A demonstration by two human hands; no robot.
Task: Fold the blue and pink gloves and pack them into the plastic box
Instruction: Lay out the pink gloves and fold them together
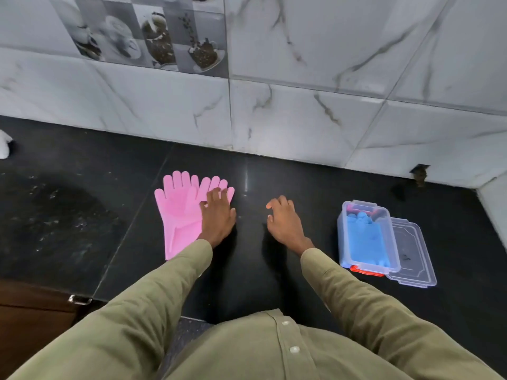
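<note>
A: Since scan runs left to right, starting far left of frame: white scrap point(5, 144) at left edge, wet-looking smear on dark countertop point(68, 209) beside it. Neither part of the job, likely.

B: Noted. Next, left of centre?

A: Pink gloves point(181, 212), both laid flat, one overlapping the other, fingers toward tiled wall point(274, 105), cuffs toward lower frame. Probably stacked and squared that way so both fold as one piece. Not yet folded.

B: And left hand point(218, 215)?

A: Resting palm-down on right-hand side of pink pair, fingers spread and flat, nothing pinched. Looks like pinning or smoothing ahead of a fold.

B: Centre of frame?

A: Right hand point(284, 219) over bare counter, apart from gloves and from box. Fingers loosely curled and parted, empty. Contact with counter not certain from this angle. Probably heading across to help with pink pair.

B: Right side?

A: Plastic box point(344, 242), clear, open, long side running up-frame. Blue gloves point(366, 237) already inside, filling most of floor, fingertips at far end. Orange latch point(366, 271) at near end. Clear lid point(411, 253) lying just right of box, touching or tucked under its edge; off, presumably so pink pair can go in on top.

B: Progress?

A: Roughly half, by judgement: blue packed, pink still flat on counter.
</note>
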